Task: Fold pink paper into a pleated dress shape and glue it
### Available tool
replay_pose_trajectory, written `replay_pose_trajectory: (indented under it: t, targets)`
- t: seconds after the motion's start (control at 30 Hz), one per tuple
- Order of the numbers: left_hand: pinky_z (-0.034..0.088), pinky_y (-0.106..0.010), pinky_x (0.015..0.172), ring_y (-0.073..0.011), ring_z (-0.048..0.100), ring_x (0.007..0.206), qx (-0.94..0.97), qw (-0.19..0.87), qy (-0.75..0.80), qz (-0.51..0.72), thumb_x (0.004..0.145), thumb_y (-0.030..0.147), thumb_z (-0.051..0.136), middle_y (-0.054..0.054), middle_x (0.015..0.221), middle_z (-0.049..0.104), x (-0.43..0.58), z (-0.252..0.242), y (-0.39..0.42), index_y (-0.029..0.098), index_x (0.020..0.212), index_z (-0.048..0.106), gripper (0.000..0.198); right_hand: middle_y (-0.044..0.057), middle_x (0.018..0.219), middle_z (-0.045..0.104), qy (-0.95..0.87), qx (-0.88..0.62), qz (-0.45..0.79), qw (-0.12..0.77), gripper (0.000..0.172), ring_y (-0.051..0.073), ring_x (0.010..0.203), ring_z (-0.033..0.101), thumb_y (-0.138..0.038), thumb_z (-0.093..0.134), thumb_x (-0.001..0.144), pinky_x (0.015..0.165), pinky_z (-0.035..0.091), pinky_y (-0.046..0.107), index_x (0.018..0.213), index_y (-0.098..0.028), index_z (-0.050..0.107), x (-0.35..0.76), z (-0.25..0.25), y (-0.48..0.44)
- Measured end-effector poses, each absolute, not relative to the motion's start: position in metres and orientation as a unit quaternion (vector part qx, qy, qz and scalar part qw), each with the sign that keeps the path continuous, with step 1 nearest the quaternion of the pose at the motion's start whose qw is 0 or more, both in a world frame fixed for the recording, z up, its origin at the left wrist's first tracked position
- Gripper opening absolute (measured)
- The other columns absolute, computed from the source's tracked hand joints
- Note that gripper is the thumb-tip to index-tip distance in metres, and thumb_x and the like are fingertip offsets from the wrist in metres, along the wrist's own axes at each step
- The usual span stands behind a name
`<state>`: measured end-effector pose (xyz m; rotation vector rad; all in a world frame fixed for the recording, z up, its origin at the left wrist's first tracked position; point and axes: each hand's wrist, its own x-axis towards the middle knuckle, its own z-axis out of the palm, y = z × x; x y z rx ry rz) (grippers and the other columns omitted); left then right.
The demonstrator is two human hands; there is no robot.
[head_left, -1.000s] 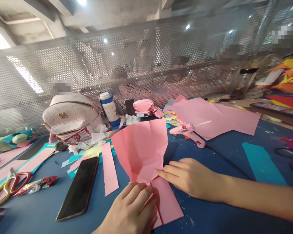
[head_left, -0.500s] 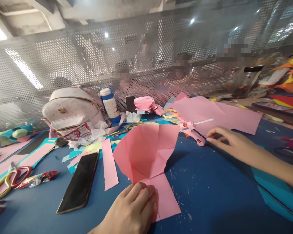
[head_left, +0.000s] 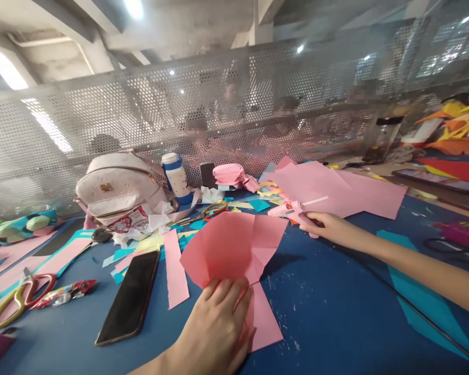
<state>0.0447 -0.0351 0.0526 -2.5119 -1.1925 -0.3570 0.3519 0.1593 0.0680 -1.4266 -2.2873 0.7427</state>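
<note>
My left hand [head_left: 219, 325] is closed over the lower part of a folded pink paper [head_left: 226, 245], whose upper part stands up in a curved, creased fan. A flat pink flap of paper [head_left: 266, 323] sticks out to the right of that hand. Farther right, my right hand [head_left: 324, 226] has its fingers wrapped round the handle of a pink glue gun [head_left: 291, 210] with a white stick in its back. The gun's black cord [head_left: 398, 297] trails toward the lower right. Part of the grip is hidden by my fingers.
A dark phone [head_left: 131, 299] and a pink paper strip [head_left: 175, 271] lie left of the folded paper. Scissors [head_left: 21, 299] are at the far left. A pale backpack [head_left: 119, 185] and a bottle [head_left: 177, 179] stand before the perforated screen [head_left: 140, 114]. Large pink sheets [head_left: 336, 190] lie behind the gun.
My right hand has moved left onto the glue gun and closed round its handle; the gun has shifted slightly. My left hand has spread a little higher over the folded paper.
</note>
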Motion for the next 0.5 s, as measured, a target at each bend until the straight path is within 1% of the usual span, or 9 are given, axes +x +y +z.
replay_pose_trajectory:
  t: [0.07, 0.13, 0.17, 0.2, 0.27, 0.3, 0.33, 0.37, 0.5]
  targets:
    - [0.045, -0.04, 0.093, -0.0274, 0.056, 0.106, -0.881, 0.161, -0.427, -0.123, 0.091, 0.039, 0.049, -0.01, 0.131, 0.06, 0.047, 0.053, -0.034, 0.014, 0.131, 0.054, 0.048, 0.007, 0.076, 0.067, -0.803, -0.501, 0.274, 0.171, 0.057, 0.025, 0.072, 0.065, -0.058, 0.05, 0.085, 0.066, 0.046, 0.032, 0.11, -0.009, 0.063, 0.349, 0.068, 0.161]
    - [0.044, -0.039, 0.093, -0.0269, 0.056, 0.105, -0.883, 0.163, -0.424, -0.118, 0.092, 0.038, 0.047, -0.011, 0.13, 0.06, 0.049, 0.051, -0.033, 0.012, 0.131, 0.054, 0.048, 0.008, 0.076, 0.068, -0.793, -0.505, 0.29, 0.18, 0.058, 0.027, 0.075, 0.066, -0.059, 0.05, 0.083, 0.067, 0.048, 0.034, 0.108, -0.008, 0.064, 0.346, 0.07, 0.161]
    - [0.044, -0.038, 0.092, -0.027, 0.056, 0.104, -0.882, 0.168, -0.423, -0.119, 0.092, 0.037, 0.047, -0.012, 0.128, 0.061, 0.05, 0.05, -0.033, 0.011, 0.131, 0.054, 0.048, 0.01, 0.083, 0.07, -0.789, -0.506, 0.29, 0.196, 0.059, 0.029, 0.081, 0.066, -0.058, 0.049, 0.082, 0.071, 0.049, 0.036, 0.109, -0.009, 0.064, 0.344, 0.071, 0.16]
    - [0.044, -0.039, 0.092, -0.0271, 0.056, 0.102, -0.881, 0.174, -0.423, -0.123, 0.092, 0.036, 0.046, -0.013, 0.125, 0.062, 0.051, 0.049, -0.033, 0.009, 0.131, 0.054, 0.047, 0.011, 0.093, 0.071, -0.786, -0.504, 0.282, 0.221, 0.058, 0.031, 0.091, 0.066, -0.058, 0.05, 0.082, 0.078, 0.05, 0.038, 0.112, -0.01, 0.064, 0.342, 0.074, 0.159]
    - [0.044, -0.039, 0.09, -0.0274, 0.056, 0.099, -0.874, 0.18, -0.433, -0.13, 0.093, 0.034, 0.046, -0.014, 0.119, 0.064, 0.051, 0.047, -0.034, 0.007, 0.13, 0.055, 0.047, 0.013, 0.119, 0.066, -0.783, -0.491, 0.262, 0.279, 0.056, 0.033, 0.115, 0.058, -0.054, 0.053, 0.082, 0.095, 0.046, 0.04, 0.12, -0.013, 0.061, 0.339, 0.08, 0.153]
    - [0.044, -0.039, 0.09, -0.0275, 0.056, 0.098, -0.871, 0.178, -0.439, -0.13, 0.093, 0.033, 0.046, -0.014, 0.117, 0.064, 0.051, 0.047, -0.035, 0.007, 0.13, 0.055, 0.047, 0.013, 0.127, 0.062, -0.782, -0.483, 0.259, 0.297, 0.056, 0.033, 0.123, 0.053, -0.052, 0.055, 0.082, 0.102, 0.042, 0.04, 0.123, -0.014, 0.06, 0.339, 0.083, 0.149]
    - [0.045, -0.039, 0.089, -0.0276, 0.056, 0.098, -0.869, 0.174, -0.445, -0.128, 0.093, 0.033, 0.045, -0.014, 0.116, 0.064, 0.05, 0.047, -0.036, 0.006, 0.131, 0.054, 0.047, 0.013, 0.131, 0.06, -0.781, -0.477, 0.275, 0.296, 0.056, 0.032, 0.126, 0.051, -0.05, 0.054, 0.084, 0.106, 0.039, 0.039, 0.127, -0.014, 0.057, 0.339, 0.086, 0.144]
    - [0.044, -0.04, 0.089, -0.0277, 0.056, 0.097, -0.868, 0.17, -0.449, -0.126, 0.093, 0.032, 0.045, -0.014, 0.115, 0.064, 0.05, 0.047, -0.036, 0.006, 0.131, 0.053, 0.047, 0.014, 0.131, 0.06, -0.776, -0.479, 0.293, 0.287, 0.055, 0.032, 0.124, 0.053, -0.05, 0.053, 0.086, 0.107, 0.039, 0.039, 0.129, -0.014, 0.055, 0.34, 0.089, 0.139]
    - [0.044, -0.041, 0.089, -0.0288, 0.055, 0.098, -0.868, 0.167, -0.446, -0.14, 0.093, 0.03, 0.044, -0.015, 0.117, 0.064, 0.048, 0.048, -0.035, 0.005, 0.132, 0.053, 0.047, 0.013, 0.121, 0.066, -0.785, -0.467, 0.344, 0.216, 0.05, 0.034, 0.116, 0.059, -0.054, 0.058, 0.084, 0.102, 0.044, 0.039, 0.116, -0.016, 0.066, 0.347, 0.092, 0.12]
